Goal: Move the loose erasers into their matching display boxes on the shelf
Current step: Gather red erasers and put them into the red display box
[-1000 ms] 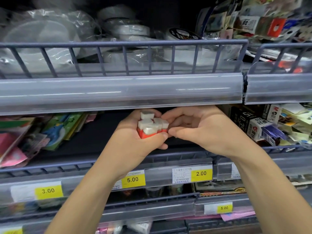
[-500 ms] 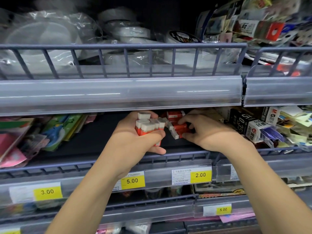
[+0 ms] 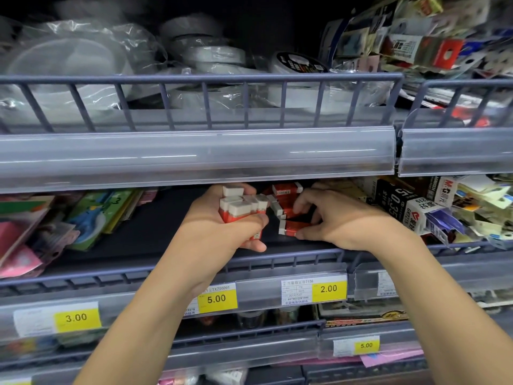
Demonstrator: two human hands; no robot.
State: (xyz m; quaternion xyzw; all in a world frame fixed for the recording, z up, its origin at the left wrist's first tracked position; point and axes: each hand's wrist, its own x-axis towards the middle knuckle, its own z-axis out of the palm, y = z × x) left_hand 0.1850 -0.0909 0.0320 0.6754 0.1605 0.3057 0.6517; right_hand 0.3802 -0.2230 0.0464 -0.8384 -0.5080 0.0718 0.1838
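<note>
**Stock entry: red-sleeved erasers, middle shelf**

Item 1. We log a bundle of erasers point(image 3: 241, 208), white blocks in red sleeves, gripped upright in the left hand point(image 3: 222, 232), whose fingers and thumb wrap round the sleeves. White ends face up. Position: centre of view, just under the front lip of the upper shelf point(image 3: 194, 154).

Item 2. We log loose erasers point(image 3: 288, 215) of the same red-and-white kind lying in a small heap on the dark floor of the middle shelf point(image 3: 155, 229), at 3 o'clock from the bundle and just beside it. One lies flat at the near edge of the heap, others sit tilted behind it.

Item 3. The right hand point(image 3: 338, 218) is curled over the heap, thumb and fingertips touching the nearest pieces; we cannot tell whether any piece is lifted. The two hands are close but not touching.

Item 4. At 3 o'clock from the right hand, black-and-white cartons point(image 3: 402, 204) stand crowded together. At 9 o'clock from the left hand, coloured flat packs point(image 3: 91, 215) lean against one another.

Item 5. At 6 o'clock, yellow price tags point(image 3: 217, 298) reading 3.00, 5.00 and 2.00 sit on the shelf rail.

Item 6. At 12 o'clock, the upper shelf holds items in clear wrap point(image 3: 83, 59).
</note>
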